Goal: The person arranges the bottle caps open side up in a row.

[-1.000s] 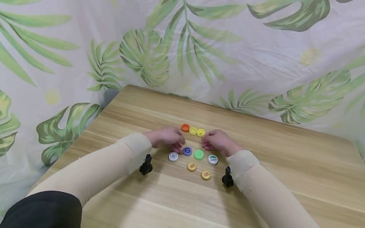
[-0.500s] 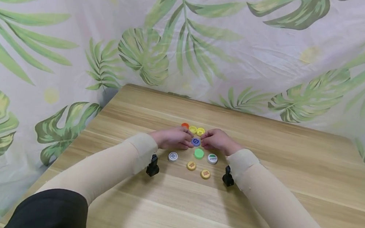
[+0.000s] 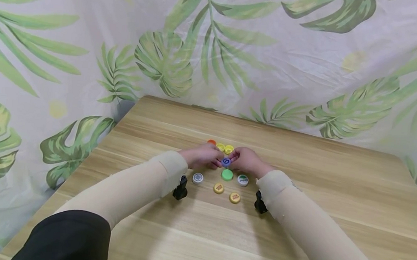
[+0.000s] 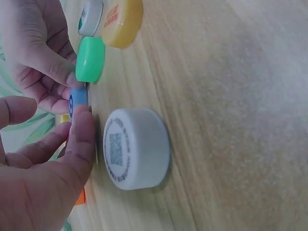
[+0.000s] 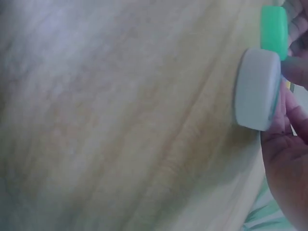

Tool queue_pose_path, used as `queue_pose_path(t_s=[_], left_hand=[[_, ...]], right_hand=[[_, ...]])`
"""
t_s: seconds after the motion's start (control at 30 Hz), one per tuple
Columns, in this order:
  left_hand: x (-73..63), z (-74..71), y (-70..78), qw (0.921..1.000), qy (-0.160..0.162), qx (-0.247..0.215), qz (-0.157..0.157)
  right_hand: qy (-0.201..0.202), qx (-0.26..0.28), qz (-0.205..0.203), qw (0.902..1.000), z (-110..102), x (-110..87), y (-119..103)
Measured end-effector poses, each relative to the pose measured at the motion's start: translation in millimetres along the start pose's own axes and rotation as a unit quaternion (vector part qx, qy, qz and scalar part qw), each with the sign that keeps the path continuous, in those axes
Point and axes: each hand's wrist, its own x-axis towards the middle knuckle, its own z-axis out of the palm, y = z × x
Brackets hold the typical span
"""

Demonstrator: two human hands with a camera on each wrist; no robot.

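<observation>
A blue bottle cap (image 3: pixel 226 162) with a dark swirl mark is between the two hands in the head view. The left hand (image 3: pixel 205 155) pinches it from the left with thumb and fingers. From the right, the right hand (image 3: pixel 248 160) pinches its other side. In the left wrist view, both thumbs meet the blue cap (image 4: pixel 78 98) at opposite ends. Just nearer the person lies a green cap (image 3: pixel 227 175). Beyond the hands, two yellow caps (image 3: pixel 229 149) and an orange-red cap (image 3: pixel 212 142) form a row, the latter partly covered by the left hand.
A white cap with a square code (image 3: pixel 198 178) lies near the left wrist. Another white cap with a green mark (image 3: pixel 243 180) is below the right hand. Two tan-yellow caps (image 3: pixel 234 198) lie closer to the person. A leaf-print cloth (image 3: pixel 217 43) hangs behind the wooden table (image 3: pixel 303 164).
The left hand has moved right and away from the person, bringing the blue cap from beside the green cap to the right hand. The right fingers have closed in on it.
</observation>
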Motion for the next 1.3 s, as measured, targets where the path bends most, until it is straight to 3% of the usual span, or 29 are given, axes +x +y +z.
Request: queue_pose_path(t_s=[0.27,0.5,0.73,0.93,1.13,1.3], left_hand=[[3.2,3.2,4.3,0.9973,0.062,0.028,0.029],[8.6,6.9,5.4,0.9951,0.081,-0.010,0.055],[15.6,13.0,19.0,0.9888,0.110,-0.075,0.069],[23.3,23.6,26.4,0.9841,0.117,-0.117,0.064],[26.8,32.6,31.7,0.9821,0.113,-0.133,0.072],[30.0,39.7,34.3,0.9856,0.097,-0.122,0.066]], right_hand=[[0.014,0.070,0.006,0.9974,-5,0.1,7],[0.029,0.111,0.014,0.9933,-11,2.2,9],[0.069,0.238,0.033,0.9682,-22,2.1,6],[0.119,0.303,0.039,0.9446,-28,4.7,12],[0.115,0.313,0.054,0.9413,-33,2.3,15],[0.102,0.333,0.073,0.9344,-36,2.9,22]])
